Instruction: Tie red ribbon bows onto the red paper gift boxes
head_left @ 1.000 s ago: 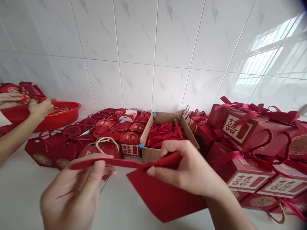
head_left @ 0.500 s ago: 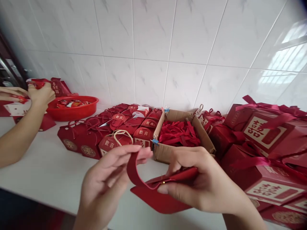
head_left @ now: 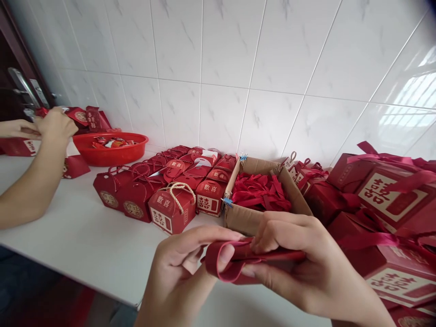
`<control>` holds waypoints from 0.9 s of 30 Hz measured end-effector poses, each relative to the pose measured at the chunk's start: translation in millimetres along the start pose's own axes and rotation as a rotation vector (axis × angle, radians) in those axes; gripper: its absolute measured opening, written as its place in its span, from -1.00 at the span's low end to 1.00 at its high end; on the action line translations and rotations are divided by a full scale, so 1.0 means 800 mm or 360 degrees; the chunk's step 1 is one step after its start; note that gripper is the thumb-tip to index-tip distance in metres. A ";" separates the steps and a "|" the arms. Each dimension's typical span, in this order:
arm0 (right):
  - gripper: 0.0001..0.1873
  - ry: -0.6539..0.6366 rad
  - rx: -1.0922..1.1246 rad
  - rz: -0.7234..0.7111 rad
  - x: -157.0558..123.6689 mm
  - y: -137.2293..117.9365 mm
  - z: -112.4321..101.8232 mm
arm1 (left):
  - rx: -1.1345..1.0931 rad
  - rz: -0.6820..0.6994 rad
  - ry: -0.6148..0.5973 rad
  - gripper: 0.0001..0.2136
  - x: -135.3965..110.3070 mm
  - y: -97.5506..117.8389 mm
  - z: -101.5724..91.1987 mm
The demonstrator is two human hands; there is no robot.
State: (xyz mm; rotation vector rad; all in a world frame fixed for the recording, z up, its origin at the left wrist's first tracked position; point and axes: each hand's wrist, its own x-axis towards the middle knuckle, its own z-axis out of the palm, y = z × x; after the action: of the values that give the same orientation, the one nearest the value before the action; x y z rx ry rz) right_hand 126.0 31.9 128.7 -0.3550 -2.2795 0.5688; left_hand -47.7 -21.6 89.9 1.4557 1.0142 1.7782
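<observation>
Left hand (head_left: 184, 263) and right hand (head_left: 301, 265) hold a looped red piece (head_left: 213, 261), perhaps a pouch, above a table (head_left: 102, 250), near red boxes (head_left: 172, 209) and a carton (head_left: 241, 222) of ribbons (head_left: 257, 193).

This looked like a tiled room in a home or a small workroom; which of the two could not be told. Glossy white tiles (head_left: 225, 54) with grey veining covered the wall, and the reflection of a barred window (head_left: 408, 102) shone at the right. A dark door (head_left: 9, 63) with a metal handle (head_left: 24, 85) stood at the far left. Along the wall, a white tabletop (head_left: 78, 222) carried rows of red boxes (head_left: 173, 206), a cardboard carton (head_left: 240, 221) of red ribbons (head_left: 260, 193) and a red plastic basin (head_left: 114, 156).
</observation>
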 end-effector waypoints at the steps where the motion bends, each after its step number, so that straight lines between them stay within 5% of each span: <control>1: -0.79 -0.0004 0.0005 0.0005 -0.001 0.000 0.000 | 0.0012 0.0034 0.0003 -0.92 0.000 0.001 0.000; 21: -0.72 0.0096 0.0107 -0.0030 0.003 0.002 0.001 | 0.0035 0.0105 -0.0031 -0.90 -0.002 -0.002 -0.001; 26: -0.71 0.0187 0.0149 -0.0132 0.004 0.007 -0.003 | -0.0016 0.0220 -0.0295 -0.86 0.007 -0.018 -0.007; 27: -0.71 0.0197 0.0126 -0.0159 0.004 0.009 -0.004 | 0.0037 0.0235 -0.0183 -0.81 0.007 -0.022 -0.005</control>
State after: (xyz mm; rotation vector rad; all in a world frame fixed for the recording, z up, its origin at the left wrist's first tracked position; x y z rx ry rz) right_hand 126.5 40.2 129.5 -0.2297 -2.1364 0.5684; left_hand -53.0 -8.5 77.7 1.6643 0.8917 1.7665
